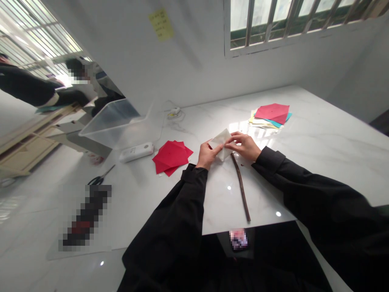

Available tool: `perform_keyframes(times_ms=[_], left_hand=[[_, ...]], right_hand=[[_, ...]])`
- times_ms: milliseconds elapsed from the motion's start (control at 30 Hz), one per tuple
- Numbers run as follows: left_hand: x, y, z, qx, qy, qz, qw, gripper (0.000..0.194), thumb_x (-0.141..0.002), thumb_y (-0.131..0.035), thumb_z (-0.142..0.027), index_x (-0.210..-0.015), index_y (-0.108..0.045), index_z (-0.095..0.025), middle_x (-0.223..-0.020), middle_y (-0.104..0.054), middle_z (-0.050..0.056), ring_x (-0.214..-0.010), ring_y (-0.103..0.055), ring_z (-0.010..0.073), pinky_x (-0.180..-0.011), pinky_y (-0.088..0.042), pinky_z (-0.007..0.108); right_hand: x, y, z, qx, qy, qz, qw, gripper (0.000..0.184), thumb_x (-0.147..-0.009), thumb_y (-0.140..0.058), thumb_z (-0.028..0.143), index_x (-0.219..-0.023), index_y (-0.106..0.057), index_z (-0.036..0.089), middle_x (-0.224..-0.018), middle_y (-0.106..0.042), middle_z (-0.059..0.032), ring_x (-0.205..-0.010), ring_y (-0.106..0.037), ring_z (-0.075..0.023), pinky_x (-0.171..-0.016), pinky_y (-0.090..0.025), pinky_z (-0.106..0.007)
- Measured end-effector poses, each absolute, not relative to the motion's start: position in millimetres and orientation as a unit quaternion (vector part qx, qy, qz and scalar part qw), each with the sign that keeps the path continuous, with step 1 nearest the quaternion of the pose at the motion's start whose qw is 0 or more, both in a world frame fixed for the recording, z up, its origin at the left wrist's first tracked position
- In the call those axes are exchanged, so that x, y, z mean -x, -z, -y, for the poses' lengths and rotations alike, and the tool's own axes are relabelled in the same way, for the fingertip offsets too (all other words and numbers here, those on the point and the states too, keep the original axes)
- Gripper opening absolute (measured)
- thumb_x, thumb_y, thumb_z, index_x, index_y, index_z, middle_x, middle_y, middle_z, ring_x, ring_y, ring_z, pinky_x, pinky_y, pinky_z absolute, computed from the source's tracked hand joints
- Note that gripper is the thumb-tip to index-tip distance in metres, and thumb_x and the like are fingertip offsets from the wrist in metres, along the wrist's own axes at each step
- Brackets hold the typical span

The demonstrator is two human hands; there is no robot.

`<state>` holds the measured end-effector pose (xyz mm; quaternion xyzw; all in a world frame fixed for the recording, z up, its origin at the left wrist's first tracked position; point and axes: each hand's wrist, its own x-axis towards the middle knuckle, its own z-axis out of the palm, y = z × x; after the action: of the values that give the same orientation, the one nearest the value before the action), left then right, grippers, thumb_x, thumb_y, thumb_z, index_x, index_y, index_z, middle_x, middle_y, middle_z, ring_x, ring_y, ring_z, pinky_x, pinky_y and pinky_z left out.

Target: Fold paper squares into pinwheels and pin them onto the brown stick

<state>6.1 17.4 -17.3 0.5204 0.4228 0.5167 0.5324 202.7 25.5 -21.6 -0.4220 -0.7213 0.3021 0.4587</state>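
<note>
A pale, off-white square of paper (221, 139) is held up between both hands above the table. My left hand (208, 155) grips its left and lower edge, thumb on the near face. At the right side, the fingers of my right hand (244, 147) pinch the paper near its middle. A thin brown stick (241, 186) lies on the table just below the hands, its upper end close to the right fingers. To the left of my left hand is a stack of red paper sheets (172, 157).
More coloured paper (272, 113), red on top, lies at the back right. On the left are a clear plastic bin (112, 125), a white elongated device (136, 153), scissors (100, 178) and a blurred-out dark object (86, 219). Two people sit beyond the table at far left.
</note>
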Motion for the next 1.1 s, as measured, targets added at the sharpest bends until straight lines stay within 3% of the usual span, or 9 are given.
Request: perform_keyframes(times_ms=[233, 433, 600, 700, 767, 867, 967, 1100], left_hand=[[-6, 16, -18, -0.510, -0.510, -0.421, 0.550, 0.044, -0.064, -0.094, -0.044, -0.094, -0.078, -0.015, -0.084, -0.078, 0.003, -0.071, -0.067, 0.0171, -0.067, -0.052, 0.028], [-6, 15, -17, -0.500, -0.505, -0.405, 0.576, 0.054, -0.063, -0.096, -0.049, -0.102, -0.079, -0.015, -0.090, -0.080, 0.006, -0.080, -0.073, 0.0206, -0.072, -0.056, 0.029], [-5, 18, -18, -0.485, -0.520, -0.392, 0.584, 0.060, -0.060, -0.098, -0.053, -0.103, -0.079, -0.015, -0.096, -0.081, 0.007, -0.085, -0.074, 0.0215, -0.081, -0.058, 0.033], [-5, 20, -19, -0.480, -0.524, -0.396, 0.582, 0.061, -0.060, -0.097, -0.057, -0.100, -0.079, -0.015, -0.095, -0.082, 0.007, -0.085, -0.075, 0.0223, -0.082, -0.059, 0.035], [-6, 20, -19, -0.479, -0.524, -0.396, 0.582, 0.062, -0.059, -0.098, -0.057, -0.100, -0.080, -0.014, -0.097, -0.082, 0.009, -0.088, -0.076, 0.0243, -0.085, -0.059, 0.037], [-6, 20, -19, -0.477, -0.526, -0.394, 0.584, 0.064, -0.058, -0.099, -0.057, -0.102, -0.081, -0.013, -0.102, -0.082, 0.012, -0.094, -0.077, 0.0269, -0.090, -0.059, 0.040], [-6, 22, -20, -0.474, -0.529, -0.396, 0.582, 0.064, -0.058, -0.099, -0.055, -0.103, -0.082, -0.013, -0.104, -0.083, 0.013, -0.096, -0.077, 0.0280, -0.091, -0.060, 0.040], [-7, 23, -22, -0.470, -0.534, -0.391, 0.584, 0.064, -0.055, -0.101, -0.052, -0.101, -0.082, -0.013, -0.102, -0.083, 0.013, -0.097, -0.077, 0.0289, -0.091, -0.060, 0.040]], right_hand=[[-198, 16, -20, 0.446, -0.323, 0.697, 0.459, 0.026, -0.086, -0.078, 0.049, -0.089, -0.081, 0.023, -0.106, -0.078, -0.0090, -0.099, -0.072, -0.0264, -0.082, -0.057, -0.039], [-195, 19, -20, 0.460, -0.342, 0.678, 0.460, 0.029, -0.087, -0.077, 0.052, -0.090, -0.078, 0.023, -0.091, -0.079, -0.0054, -0.084, -0.070, -0.0230, -0.078, -0.057, -0.036], [-193, 20, -18, 0.440, -0.334, 0.667, 0.499, 0.031, -0.086, -0.080, 0.052, -0.100, -0.077, 0.024, -0.104, -0.079, -0.0061, -0.092, -0.072, -0.0243, -0.087, -0.059, -0.039], [-192, 18, -15, 0.422, -0.355, 0.653, 0.520, 0.054, -0.084, -0.082, 0.052, -0.131, -0.071, 0.027, -0.113, -0.077, -0.0068, -0.098, -0.073, -0.0255, -0.088, -0.062, -0.040], [-191, 17, -13, 0.415, -0.381, 0.639, 0.524, 0.078, -0.083, -0.083, 0.052, -0.153, -0.057, 0.029, -0.113, -0.076, -0.0074, -0.096, -0.074, -0.0261, -0.086, -0.064, -0.041], [-191, 16, -12, 0.415, -0.399, 0.628, 0.524, 0.094, -0.082, -0.084, 0.050, -0.164, -0.044, 0.028, -0.109, -0.077, -0.0076, -0.095, -0.075, -0.0274, -0.087, -0.064, -0.043], [-191, 16, -13, 0.422, -0.402, 0.626, 0.519, 0.088, -0.081, -0.084, 0.049, -0.159, -0.050, 0.027, -0.106, -0.077, -0.0073, -0.094, -0.075, -0.0271, -0.085, -0.064, -0.042], [-190, 17, -14, 0.419, -0.384, 0.632, 0.527, 0.062, -0.081, -0.082, 0.048, -0.136, -0.067, 0.023, -0.106, -0.077, -0.0074, -0.093, -0.074, -0.0253, -0.085, -0.062, -0.039]])
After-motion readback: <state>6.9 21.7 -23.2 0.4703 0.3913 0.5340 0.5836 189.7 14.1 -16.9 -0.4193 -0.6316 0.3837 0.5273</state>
